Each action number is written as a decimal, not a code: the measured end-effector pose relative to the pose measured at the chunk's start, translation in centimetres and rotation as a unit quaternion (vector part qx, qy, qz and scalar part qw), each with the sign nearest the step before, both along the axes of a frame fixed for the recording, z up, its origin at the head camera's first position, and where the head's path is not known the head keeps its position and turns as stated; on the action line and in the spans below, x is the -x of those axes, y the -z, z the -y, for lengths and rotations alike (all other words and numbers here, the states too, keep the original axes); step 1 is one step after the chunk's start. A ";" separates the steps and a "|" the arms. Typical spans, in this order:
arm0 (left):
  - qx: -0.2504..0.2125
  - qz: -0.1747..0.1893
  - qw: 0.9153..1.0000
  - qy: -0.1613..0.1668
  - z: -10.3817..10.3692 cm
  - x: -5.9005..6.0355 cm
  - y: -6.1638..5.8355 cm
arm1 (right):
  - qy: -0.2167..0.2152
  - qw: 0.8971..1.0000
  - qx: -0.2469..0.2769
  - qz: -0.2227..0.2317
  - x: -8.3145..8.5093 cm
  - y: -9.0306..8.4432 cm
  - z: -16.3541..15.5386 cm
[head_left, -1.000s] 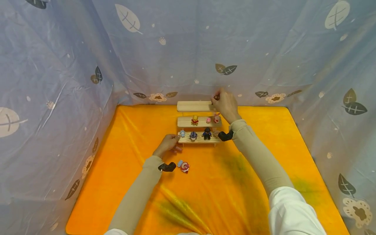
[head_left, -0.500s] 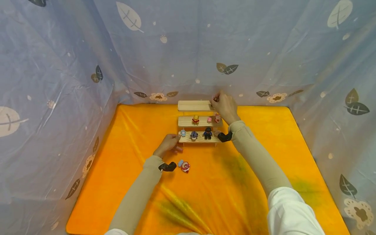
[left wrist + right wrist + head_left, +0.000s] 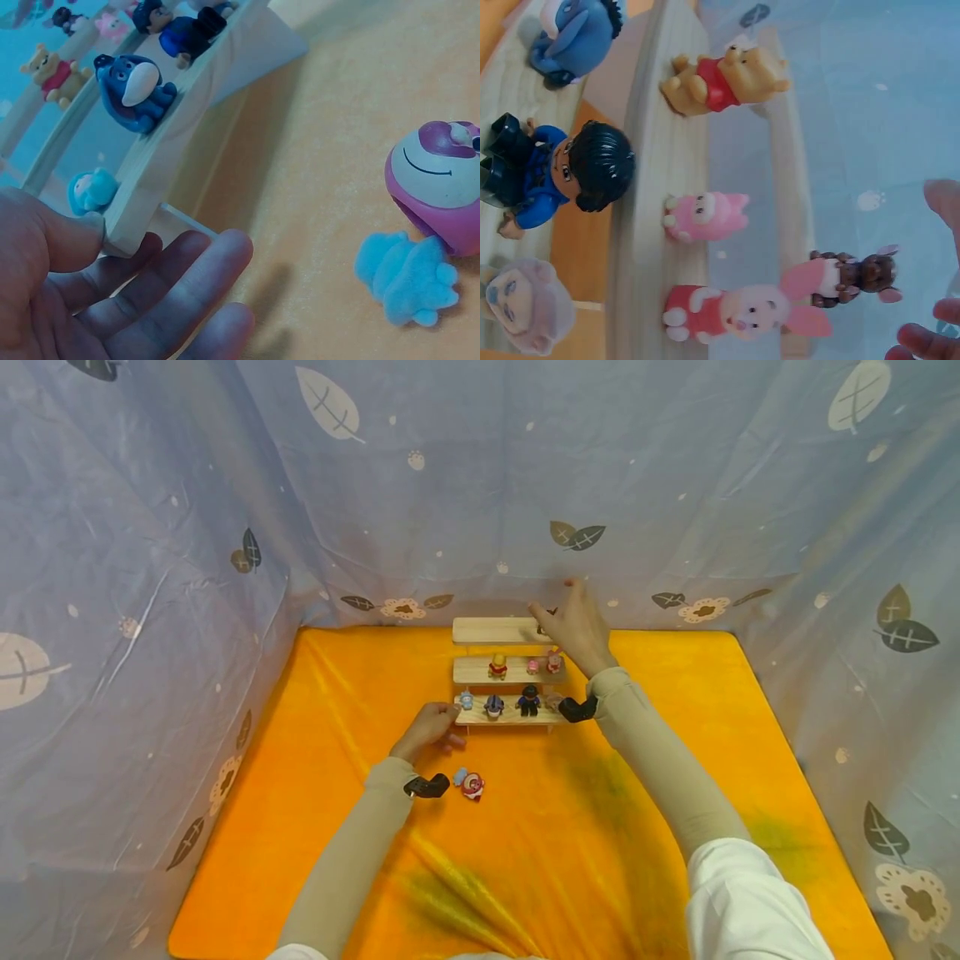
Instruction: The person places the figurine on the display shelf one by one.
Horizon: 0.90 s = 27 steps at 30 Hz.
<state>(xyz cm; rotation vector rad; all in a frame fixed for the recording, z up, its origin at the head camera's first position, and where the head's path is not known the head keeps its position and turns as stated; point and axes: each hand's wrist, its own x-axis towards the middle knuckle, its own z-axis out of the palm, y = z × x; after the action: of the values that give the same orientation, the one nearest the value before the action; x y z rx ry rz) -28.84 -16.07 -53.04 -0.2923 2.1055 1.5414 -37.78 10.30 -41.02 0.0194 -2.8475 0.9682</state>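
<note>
Braces the rack [image 3: 495, 631] with the left hand [image 3: 429, 727]: thumb against the left end of the bottom shelf, fingers lying loose and nearly straight beneath, touching rather than clasping, probably to keep so light a wooden stand from sliding on the soft cloth [image 3: 675, 693]. Hovers the right hand [image 3: 573, 627] at the right end of the top shelf, fingers spread and holding nothing. Leaves the brown figure [image 3: 855, 274] upright there, alone on that shelf, just beside the fingertips [image 3: 922, 341] but apart from them. Seems spread that wide so as not to knock so small a piece. Shows, one shelf down, Pooh [image 3: 497, 666], a pink pig [image 3: 705, 217] and Piglet [image 3: 735, 311] in a row facing forward. Shows on the bottom shelf a small blue figure [image 3: 90, 191] nearest the left thumb, then Eeyore [image 3: 135, 90], then a dark-haired figure [image 3: 528, 700]. Keeps two toys off the rack, on the cloth near the left wrist: a round purple one [image 3: 439, 184] touching a fuzzy blue one [image 3: 409, 277].
</note>
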 end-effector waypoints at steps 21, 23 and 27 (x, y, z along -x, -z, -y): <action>-0.017 -0.005 1.000 0.003 0.2 -0.1 -0.1 | -0.139 0.928 0.288 -0.190 -6.8 -4.3 1.1; -0.015 -0.004 1.000 0.002 0.2 -0.1 -0.1 | -0.153 0.921 0.308 -0.181 -7.5 -4.2 1.2; -0.012 -0.003 1.000 0.000 0.1 0.0 -0.1 | -0.178 0.905 0.358 -0.144 -9.4 -3.4 1.4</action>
<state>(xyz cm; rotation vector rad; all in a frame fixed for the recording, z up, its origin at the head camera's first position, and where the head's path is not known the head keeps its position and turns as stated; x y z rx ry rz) -28.81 -16.20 -52.89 -0.2789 2.0892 1.5677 -28.39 8.91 -37.66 0.5660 -2.1048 1.8481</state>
